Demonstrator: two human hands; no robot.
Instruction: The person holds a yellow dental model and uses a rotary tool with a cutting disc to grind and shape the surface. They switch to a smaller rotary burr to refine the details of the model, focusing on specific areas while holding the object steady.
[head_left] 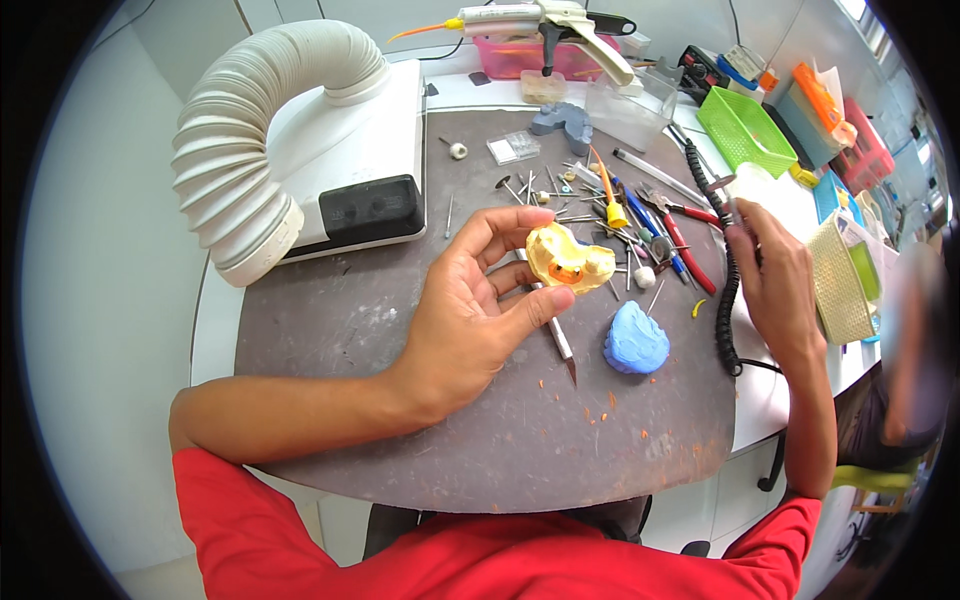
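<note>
My left hand [468,308] is closed around a pale yellow plaster dental model [562,250] with an orange patch on it, holding it above the grey work mat. Beneath that hand lies a craft knife [564,345] with a white handle, its blade toward me. At the right edge of the mat, my right hand [772,268] has its fingers closed by a narrow, dark, blurred piece [722,184]; I cannot make out what it is. Close beside this hand runs a black coiled cord [727,322]. A blue putty-like lump [636,340] rests right of the knife.
Burs and small tools [600,215] lie scattered behind the model, with red-handled pliers [688,250] among them. A white box with a ribbed hose [235,150] stands at the left. Farther back are a hot glue gun [560,25] and a green basket [745,130]. A blurred person [915,340] is at far right.
</note>
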